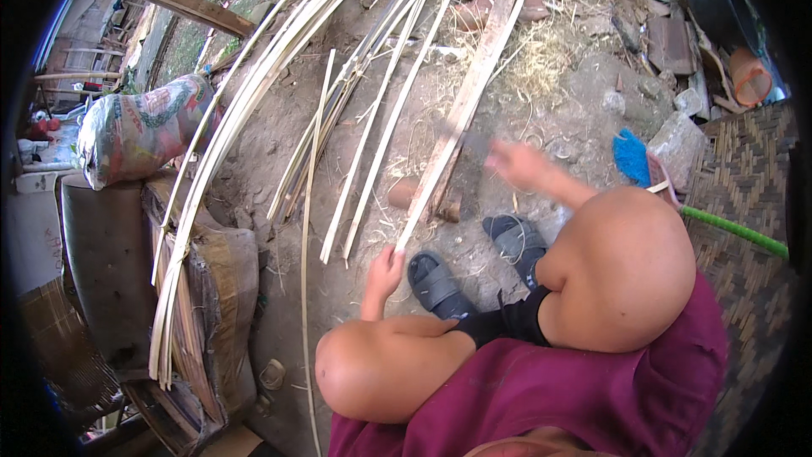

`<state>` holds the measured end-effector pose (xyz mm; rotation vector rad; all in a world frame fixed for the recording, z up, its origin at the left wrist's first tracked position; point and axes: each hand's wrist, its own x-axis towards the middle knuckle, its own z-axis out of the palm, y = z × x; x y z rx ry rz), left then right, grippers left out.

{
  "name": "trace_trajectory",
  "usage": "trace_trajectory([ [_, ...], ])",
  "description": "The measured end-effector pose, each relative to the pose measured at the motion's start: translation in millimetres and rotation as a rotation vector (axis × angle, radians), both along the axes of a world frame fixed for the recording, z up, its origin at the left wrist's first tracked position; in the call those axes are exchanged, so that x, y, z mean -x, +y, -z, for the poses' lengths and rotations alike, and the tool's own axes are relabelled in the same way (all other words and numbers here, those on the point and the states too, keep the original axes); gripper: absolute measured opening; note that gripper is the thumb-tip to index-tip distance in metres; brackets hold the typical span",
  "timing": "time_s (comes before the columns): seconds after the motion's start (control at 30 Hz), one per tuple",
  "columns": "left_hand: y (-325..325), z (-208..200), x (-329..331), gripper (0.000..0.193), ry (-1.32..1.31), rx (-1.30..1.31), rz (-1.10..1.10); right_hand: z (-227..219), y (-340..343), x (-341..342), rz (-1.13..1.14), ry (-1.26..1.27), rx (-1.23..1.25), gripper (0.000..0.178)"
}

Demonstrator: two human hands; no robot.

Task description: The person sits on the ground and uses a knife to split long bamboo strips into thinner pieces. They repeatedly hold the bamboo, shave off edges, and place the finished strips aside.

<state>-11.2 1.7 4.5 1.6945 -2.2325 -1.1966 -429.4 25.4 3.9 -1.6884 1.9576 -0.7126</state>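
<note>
My left hand is closed around the near end of a long pale bamboo strip. The strip slants away to the far right, over a narrow wooden board. On the strip's right side is my right hand, blurred by motion, with its fingers bent closed. A dark, smeared blade, which looks like a knife, extends from it toward the strip and board. Under the board's near end lies a short round piece of wood. Two loose pale strips rest on the ground left of the board.
Bundled long strips lean on a worn padded seat at left, beside a stuffed sack. Darker strips lie between. Shavings litter the far ground. A blue-bristled broom and woven mat are at right.
</note>
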Motion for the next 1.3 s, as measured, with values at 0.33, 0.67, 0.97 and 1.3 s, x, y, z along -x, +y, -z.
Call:
trace_trajectory([
  [0.33, -14.3, -7.4, -18.7, 0.039, -0.108, -0.095, 0.112, 4.1, -19.0, 121.8, 0.500, 0.189, -0.222, 0.039],
  [0.67, -29.6, -5.0, -0.4, 0.047, 0.157, -0.589, -0.138, -16.1, 12.5, -5.3, -0.125, 0.043, -0.225, 0.042],
  [0.97, -12.1, 19.4, -21.8, 0.050, 0.238, -0.607, -0.155, 17.6, 14.1, 43.9, 0.027, 0.160, -0.131, 0.040],
  [1.3, -9.8, 8.8, -21.4, 0.048, 0.207, -0.291, -0.040, -11.0, 6.1, 4.6, -0.291, 0.135, -0.130, 0.044],
])
